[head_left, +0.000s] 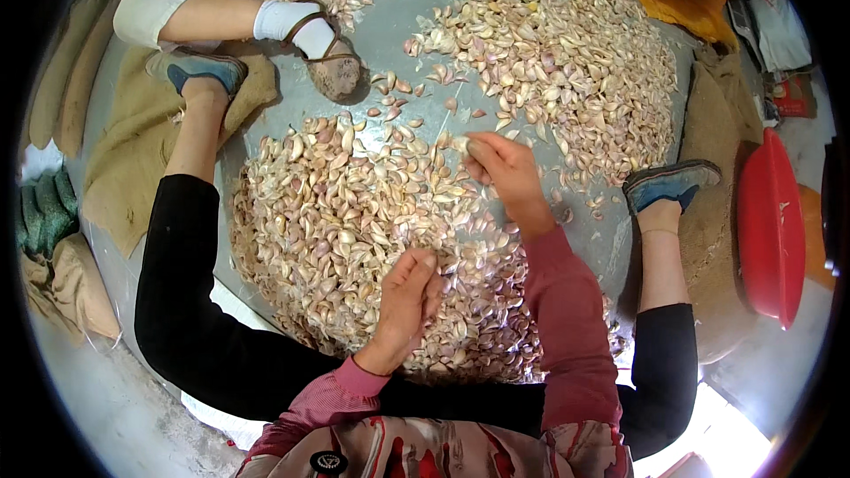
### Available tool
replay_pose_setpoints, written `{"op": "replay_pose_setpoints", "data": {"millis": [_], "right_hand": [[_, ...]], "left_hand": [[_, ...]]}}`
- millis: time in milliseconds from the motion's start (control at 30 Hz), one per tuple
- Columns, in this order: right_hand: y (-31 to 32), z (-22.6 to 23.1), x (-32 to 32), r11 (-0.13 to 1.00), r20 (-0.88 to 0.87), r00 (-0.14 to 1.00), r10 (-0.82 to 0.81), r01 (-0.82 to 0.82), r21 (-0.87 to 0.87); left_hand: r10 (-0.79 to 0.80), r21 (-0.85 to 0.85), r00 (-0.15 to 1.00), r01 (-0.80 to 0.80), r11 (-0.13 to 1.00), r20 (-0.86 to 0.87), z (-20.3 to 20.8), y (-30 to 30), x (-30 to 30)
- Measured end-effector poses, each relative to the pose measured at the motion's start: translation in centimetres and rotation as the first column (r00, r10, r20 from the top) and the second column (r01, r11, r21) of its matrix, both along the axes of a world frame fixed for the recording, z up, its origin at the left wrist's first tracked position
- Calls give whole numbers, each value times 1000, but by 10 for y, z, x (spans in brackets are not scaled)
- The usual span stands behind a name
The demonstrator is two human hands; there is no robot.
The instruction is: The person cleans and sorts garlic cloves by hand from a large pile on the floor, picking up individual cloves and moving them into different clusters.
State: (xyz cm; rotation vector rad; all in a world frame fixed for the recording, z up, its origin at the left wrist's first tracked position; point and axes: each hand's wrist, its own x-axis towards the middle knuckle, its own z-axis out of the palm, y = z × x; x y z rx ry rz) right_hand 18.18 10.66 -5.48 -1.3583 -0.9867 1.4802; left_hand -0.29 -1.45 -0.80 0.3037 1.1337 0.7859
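Note:
A wide heap of loose garlic cloves [323, 204], cream with purplish skins, lies between my outstretched legs. Above its near part, my left hand [408, 299] is closed with the thumb on top of curled fingers; whatever it may hold is hidden. My right hand [509, 173] reaches farther out, over the heap's far right edge. Between its thumb and forefinger is a pale garlic clove [460, 144], pinched at the fingertips. A second, larger spread of garlic cloves [575, 80] lies beyond my right hand.
Another person's shoe [336, 75] rests on the grey floor [407, 128] beyond the near heap. Burlap sacking [124, 150] lies at left, with more burlap [713, 204] at right. A red basin [772, 230] leans at the far right. My blue shoes [668, 184] flank the heap.

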Motion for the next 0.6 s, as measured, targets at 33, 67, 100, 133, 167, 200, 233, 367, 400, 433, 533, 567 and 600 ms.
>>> {"op": "replay_pose_setpoints", "data": {"millis": [33,67,100,133,167,200,233,367,400,433,533,567,600], "right_hand": [[-10,11,-5,999,-53,998,20,-21,-31],[-21,24,-10,997,-108,993,38,-44,-61],[-34,35,-10,994,-149,988,36,-50,-93],[-43,34,-14,989,-131,991,38,-56,-136],[-52,37,-18,990,-114,992,60,-74,-122],[-61,45,-24,990,-90,993,76,-86,-116],[-68,53,-31,989,-69,993,94,-101,-107],[-79,69,-56,964,378,925,28,-125,235],[-82,75,-61,970,365,931,-13,-76,230],[-85,76,-64,982,352,936,-23,-44,182],[-93,72,-72,997,323,944,-65,53,48],[-97,68,-77,996,321,943,-85,86,10],[-100,64,-77,991,331,937,-112,128,-25]], "left_hand": [[16,40,1000,-17,999,9,2,5,-3],[34,82,999,-35,996,21,4,10,-6],[27,128,1000,-29,991,15,9,15,-3],[33,178,999,-32,984,-5,12,20,-1],[39,228,999,-32,973,-25,17,24,1],[58,226,997,-43,973,-58,27,28,5],[41,248,994,-16,969,-97,27,29,3],[31,352,994,7,936,-101,15,22,-7],[26,347,996,7,938,-89,15,22,-10],[21,343,997,7,939,-77,14,21,-12],[87,386,986,-25,922,-144,21,20,-4],[111,403,978,-31,915,-177,25,20,-1],[95,441,962,29,897,-257,22,18,-1]]}}
